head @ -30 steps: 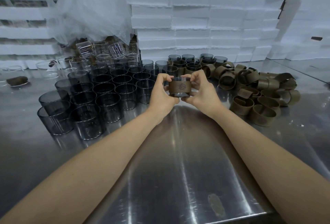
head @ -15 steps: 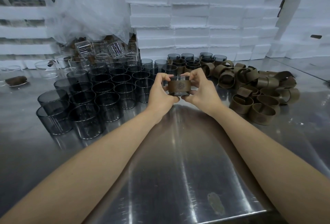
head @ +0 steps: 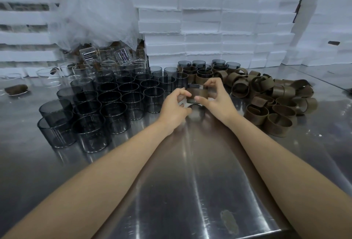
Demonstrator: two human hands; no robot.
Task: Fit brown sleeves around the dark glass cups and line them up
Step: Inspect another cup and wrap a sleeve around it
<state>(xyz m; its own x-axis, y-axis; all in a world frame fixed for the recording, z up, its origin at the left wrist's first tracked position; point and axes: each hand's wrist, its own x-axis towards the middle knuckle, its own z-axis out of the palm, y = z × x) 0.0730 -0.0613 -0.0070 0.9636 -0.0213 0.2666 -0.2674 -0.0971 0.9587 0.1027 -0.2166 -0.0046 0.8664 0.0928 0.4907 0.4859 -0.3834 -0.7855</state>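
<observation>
I hold a dark glass cup with a brown sleeve (head: 198, 94) around it just above the steel table (head: 190, 181). My right hand (head: 219, 99) grips it, thumb on the sleeve's front and fingers over the rim. My left hand (head: 175, 105) has curled fingertips at the cup's left side. Several bare dark glass cups (head: 114, 105) stand in rows to the left. Sleeved cups (head: 203, 72) are lined up behind my hands. A pile of loose brown sleeves (head: 266, 103) lies to the right.
White foam boxes (head: 209, 20) are stacked along the back and right. A crumpled plastic bag (head: 95, 10) hangs over clear glasses (head: 106, 58) at the back left. A small brown piece (head: 16, 89) lies at the far left.
The sleeved cup has shifted slightly right. My right thumb now lies across the sleeve's front, and my left hand has drawn back to the cup's left edge.
</observation>
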